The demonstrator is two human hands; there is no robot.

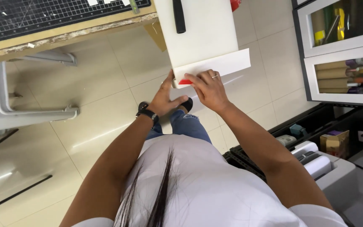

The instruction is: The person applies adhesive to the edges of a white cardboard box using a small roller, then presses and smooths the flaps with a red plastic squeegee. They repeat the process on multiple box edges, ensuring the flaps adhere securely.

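Note:
A large white board (202, 29) juts off the workbench over the floor. A white strip (227, 63) is folded along its near edge. My left hand (164, 97), with a black watch at the wrist, holds the strip's left corner from below. My right hand (209, 89), with a ring on one finger, presses a small red tool (185, 82) against the strip's near edge. A black bar (179, 17) lies on top of the board.
A workbench with a dark gridded cutting mat (43, 14) is at the upper left, above a grey metal frame (5, 96). White glass-front cabinets (341, 54) holding rolls stand at right. Black crates (316, 138) with rolls and boxes sit on the tiled floor.

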